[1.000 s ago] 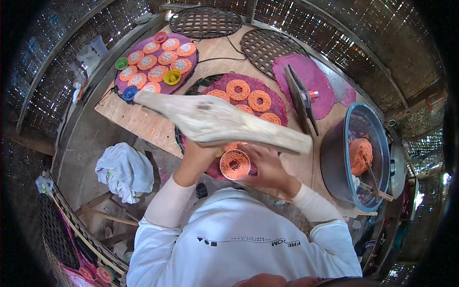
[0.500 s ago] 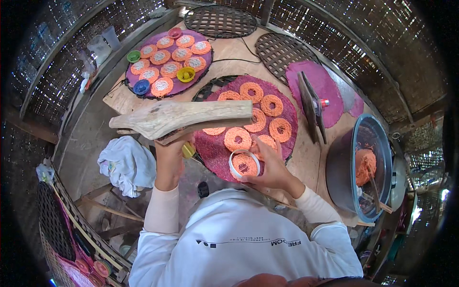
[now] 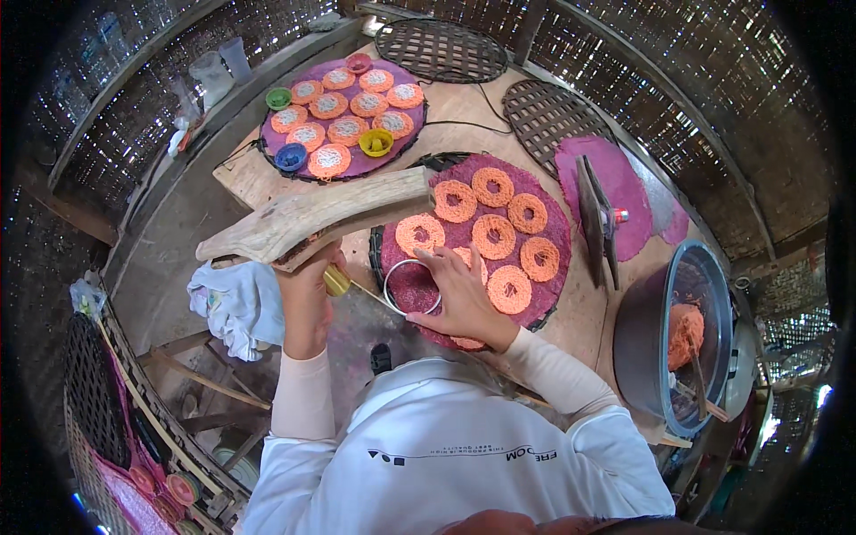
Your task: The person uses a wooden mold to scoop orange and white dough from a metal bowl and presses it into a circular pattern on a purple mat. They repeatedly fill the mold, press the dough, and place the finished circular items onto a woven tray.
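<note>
While my left hand (image 3: 306, 290) clamps a pale, rough wooden tool (image 3: 308, 218) left of the round magenta cloth (image 3: 458, 237) in the head view, my right hand (image 3: 459, 299) pinches a thin white ring (image 3: 387, 292). Ring sits at the cloth's near-left edge; can't tell if touching. Orange stringy doughnut-shaped pieces (image 3: 493, 251) lie on the cloth. Right of cloth: dark grey plastic tub (image 3: 637, 343), orange dough lump (image 3: 685, 336) inside.
</note>
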The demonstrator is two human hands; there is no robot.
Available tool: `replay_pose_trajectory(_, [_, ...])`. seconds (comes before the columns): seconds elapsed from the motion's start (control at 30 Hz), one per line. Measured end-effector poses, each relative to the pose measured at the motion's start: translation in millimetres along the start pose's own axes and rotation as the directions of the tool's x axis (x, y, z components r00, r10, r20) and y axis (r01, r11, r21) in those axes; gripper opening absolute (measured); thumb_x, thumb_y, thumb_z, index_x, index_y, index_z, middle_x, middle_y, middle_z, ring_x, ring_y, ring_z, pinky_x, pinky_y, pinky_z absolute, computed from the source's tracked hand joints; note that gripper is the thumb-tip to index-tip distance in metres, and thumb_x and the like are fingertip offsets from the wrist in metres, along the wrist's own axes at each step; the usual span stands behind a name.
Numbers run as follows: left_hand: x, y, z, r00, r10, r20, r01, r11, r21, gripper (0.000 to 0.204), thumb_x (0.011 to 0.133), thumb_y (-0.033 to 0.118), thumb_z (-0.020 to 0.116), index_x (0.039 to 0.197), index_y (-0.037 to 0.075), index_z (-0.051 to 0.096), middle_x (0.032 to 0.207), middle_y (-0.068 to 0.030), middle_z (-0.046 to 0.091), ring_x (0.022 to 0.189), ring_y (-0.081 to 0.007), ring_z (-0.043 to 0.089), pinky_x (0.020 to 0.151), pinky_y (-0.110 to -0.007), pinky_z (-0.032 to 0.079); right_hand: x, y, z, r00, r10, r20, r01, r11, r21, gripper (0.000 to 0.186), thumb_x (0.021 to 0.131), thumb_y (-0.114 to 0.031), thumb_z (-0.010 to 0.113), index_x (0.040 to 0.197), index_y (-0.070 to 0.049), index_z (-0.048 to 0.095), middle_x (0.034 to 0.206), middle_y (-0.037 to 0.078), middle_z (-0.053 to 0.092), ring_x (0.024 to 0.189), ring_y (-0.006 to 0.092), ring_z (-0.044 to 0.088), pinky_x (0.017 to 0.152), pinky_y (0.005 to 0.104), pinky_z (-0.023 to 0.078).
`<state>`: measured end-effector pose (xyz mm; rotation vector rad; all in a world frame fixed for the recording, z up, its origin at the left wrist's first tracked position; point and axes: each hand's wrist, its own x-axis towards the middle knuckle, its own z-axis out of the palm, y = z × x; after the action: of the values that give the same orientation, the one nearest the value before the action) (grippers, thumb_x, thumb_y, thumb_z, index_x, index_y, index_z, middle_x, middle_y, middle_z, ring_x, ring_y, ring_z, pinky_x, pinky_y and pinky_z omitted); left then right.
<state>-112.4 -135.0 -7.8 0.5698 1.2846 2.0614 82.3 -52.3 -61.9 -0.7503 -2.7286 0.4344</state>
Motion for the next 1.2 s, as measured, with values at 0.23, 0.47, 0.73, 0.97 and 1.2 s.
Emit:
replay_pose_trajectory(0.23, [7, -57, -29, 0.762, 0.583, 0.282, -0.582, 0.425, 0.693, 0.044, 0.078, 0.019, 0.062, 0.118, 0.006, 0.047, 0.115, -0.0098, 0.051, 0.104, -0.0236, 0.05, 0.089, -0.04, 0.039, -7, 7, -67, 0.848, 0.077, -0.524, 0.069, 0.964, 0.255, 0.057, 0.078, -0.035, 0.057, 0.123, -0.005, 0.041, 0.118, 0.016, 0.048, 0.115, 0.0326, 0.04, 0.101, 0.0516, 0.016])
replay_pose_trajectory(0.47, [-27, 39, 90, 0.627, 0.059, 0.777, -0.445, 0.846, 0.295, 0.033, 0.08, 0.023, 0.058, 0.109, 0.008, 0.055, 0.102, -0.0056, 0.059, 0.096, -0.0155, 0.054, 0.087, -0.038, 0.038, 4, -10, -182, 0.939, 0.146, -0.312, 0.037, 0.858, 0.513, 0.028, 0.088, -0.023, 0.05, 0.092, 0.002, 0.062, 0.073, 0.009, 0.061, 0.065, 0.0124, 0.057, 0.058, 0.0261, 0.044])
replay_pose_trajectory(0.73, [-20, 49, 130, 0.148, 0.173, 0.974, -0.974, 0.197, 0.113, 0.044, 0.061, 0.028, 0.069, 0.101, 0.013, 0.058, 0.082, 0.0017, 0.06, 0.072, -0.0136, 0.057, 0.065, -0.033, 0.037, 49, 2, -196, 0.743, 0.299, -0.599, 0.156, 0.793, 0.589, 0.037, 0.082, -0.026, 0.057, 0.101, 0.004, 0.045, 0.065, 0.007, 0.055, 0.056, 0.0187, 0.057, 0.051, 0.0284, 0.043])
replay_pose_trajectory(0.97, [-23, 63, 103, 0.106, 0.008, 0.994, -0.911, 0.402, 0.094, 0.039, 0.062, 0.032, 0.072, 0.092, 0.008, 0.062, 0.075, -0.0072, 0.062, 0.064, -0.0243, 0.059, 0.059, -0.038, 0.044, -20, -75, -214, 0.952, 0.148, -0.27, -0.01, 0.891, 0.454, 0.038, 0.076, -0.011, 0.056, 0.105, 0.002, 0.035, 0.073, 0.015, 0.051, 0.064, 0.025, 0.056, 0.059, 0.036, 0.044])
replay_pose_trajectory(1.2, [-2, 56, 45, 0.356, -0.257, 0.898, -0.588, 0.686, 0.429, 0.032, 0.064, 0.028, 0.073, 0.088, 0.009, 0.064, 0.078, -0.0061, 0.063, 0.07, -0.0216, 0.062, 0.064, -0.031, 0.047, -42, -35, -276, 0.662, 0.272, -0.698, 0.464, 0.583, 0.667, 0.01, 0.079, -0.011, 0.045, 0.084, -0.002, 0.043, 0.058, 0.007, 0.046, 0.051, 0.0157, 0.048, 0.048, 0.0296, 0.041])
